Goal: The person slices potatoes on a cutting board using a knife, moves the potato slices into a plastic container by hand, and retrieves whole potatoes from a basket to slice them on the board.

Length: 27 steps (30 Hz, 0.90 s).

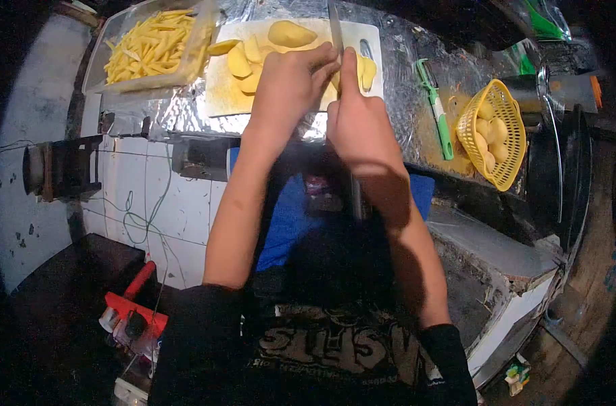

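My right hand (363,128) is closed round a knife (335,30), its index finger stretched along the blade, which points away from me over the cutting board (227,101). The handle is hidden in my grip. Close against the blade's left side, my left hand (288,84) has its fingers bent and pinched on a potato piece, mostly hidden; a bit of yellow shows between the hands. On the white board lie a large peeled potato (291,34), potato slices (239,61) to the left and more cut pieces (369,71) right of the knife.
A clear plastic bin (95,78) full of potato sticks (149,47) stands at the left. To the right lie a green-handled peeler (436,111) and a yellow basket (507,179) holding several peeled potatoes (497,130). Foil-like sheeting (409,40) covers the counter.
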{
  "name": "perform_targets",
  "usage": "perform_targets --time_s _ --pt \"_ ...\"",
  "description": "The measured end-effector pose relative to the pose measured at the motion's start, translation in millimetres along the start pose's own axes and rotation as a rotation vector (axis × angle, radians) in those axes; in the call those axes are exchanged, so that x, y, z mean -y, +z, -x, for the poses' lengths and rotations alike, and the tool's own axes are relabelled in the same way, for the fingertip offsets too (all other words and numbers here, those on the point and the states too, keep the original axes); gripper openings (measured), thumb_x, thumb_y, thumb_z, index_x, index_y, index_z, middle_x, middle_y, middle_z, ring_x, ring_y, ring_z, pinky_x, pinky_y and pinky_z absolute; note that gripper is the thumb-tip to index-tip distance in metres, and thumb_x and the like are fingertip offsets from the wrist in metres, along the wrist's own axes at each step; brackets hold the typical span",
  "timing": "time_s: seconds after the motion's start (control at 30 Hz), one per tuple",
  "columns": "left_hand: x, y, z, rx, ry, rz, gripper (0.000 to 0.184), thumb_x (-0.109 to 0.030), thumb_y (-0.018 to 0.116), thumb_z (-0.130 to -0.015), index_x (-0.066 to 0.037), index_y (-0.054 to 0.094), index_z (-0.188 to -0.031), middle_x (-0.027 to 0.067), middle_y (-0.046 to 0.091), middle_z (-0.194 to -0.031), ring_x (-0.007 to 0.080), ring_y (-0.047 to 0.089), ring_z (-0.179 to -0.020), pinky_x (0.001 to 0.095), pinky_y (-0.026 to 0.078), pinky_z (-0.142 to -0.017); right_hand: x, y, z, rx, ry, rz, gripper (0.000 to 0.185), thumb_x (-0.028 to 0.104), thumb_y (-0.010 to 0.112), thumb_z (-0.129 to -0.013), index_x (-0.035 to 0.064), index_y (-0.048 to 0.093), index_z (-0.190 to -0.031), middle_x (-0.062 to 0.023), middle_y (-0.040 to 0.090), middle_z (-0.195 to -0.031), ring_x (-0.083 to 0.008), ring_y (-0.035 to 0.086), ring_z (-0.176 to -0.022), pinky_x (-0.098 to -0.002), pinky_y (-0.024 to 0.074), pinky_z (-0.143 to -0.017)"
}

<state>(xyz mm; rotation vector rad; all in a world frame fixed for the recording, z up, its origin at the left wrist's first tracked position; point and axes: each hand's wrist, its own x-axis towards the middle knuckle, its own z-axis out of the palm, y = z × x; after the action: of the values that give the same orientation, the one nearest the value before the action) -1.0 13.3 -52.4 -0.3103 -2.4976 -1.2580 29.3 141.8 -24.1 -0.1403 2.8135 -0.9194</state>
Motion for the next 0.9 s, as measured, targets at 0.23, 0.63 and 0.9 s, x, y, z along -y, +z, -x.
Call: perform_targets --time_s 0.23,0.63,0.9 --pt "3.9 1.6 -2.7 0.043 -0.063 -0.044 0.026 -0.017 0.072 -0.085 -0.004 0.072 -0.107 0.0125 0.071 -0.106 0.0273 0.07 -0.096 0.0338 0.055 -0.087 0.3 -10.1 -14.6 -0.096 -0.04 -0.082 0.065 0.01 0.049 -0.087 0.0026 0.03 -0.148 -0.0351 0.061 -0.077 -0.0517 0.062 -0.074 -0.056 0.0489 -0.073" --pt "7.2 1.5 0.9 0.027 -0.074 0.006 0.026 -0.017 0.072 -0.086 -0.003 0.071 -0.108 0.0132 0.071 -0.107 0.0271 0.07 -0.097 0.0329 0.054 -0.088 8.0 -33.4 23.8 0.035 -0.081 -0.007 0.074 0.007 0.051 -0.086 -0.0015 0.016 -0.151 -0.0335 0.061 -0.071 -0.0502 0.063 -0.07 -0.0545 0.0495 -0.069" --pt "4.5 -0.2 2.2 0.013 -0.043 -0.018 0.025 -0.017 0.071 -0.086 -0.004 0.072 -0.107 0.0132 0.071 -0.105 0.0296 0.07 -0.095 0.0345 0.055 -0.086 9.0 -21.4 25.5 0.009 -0.05 -0.043 0.069 0.009 0.05 -0.088 0.0038 0.022 -0.151 -0.0335 0.061 -0.075 -0.0516 0.061 -0.074 -0.0545 0.0487 -0.068"
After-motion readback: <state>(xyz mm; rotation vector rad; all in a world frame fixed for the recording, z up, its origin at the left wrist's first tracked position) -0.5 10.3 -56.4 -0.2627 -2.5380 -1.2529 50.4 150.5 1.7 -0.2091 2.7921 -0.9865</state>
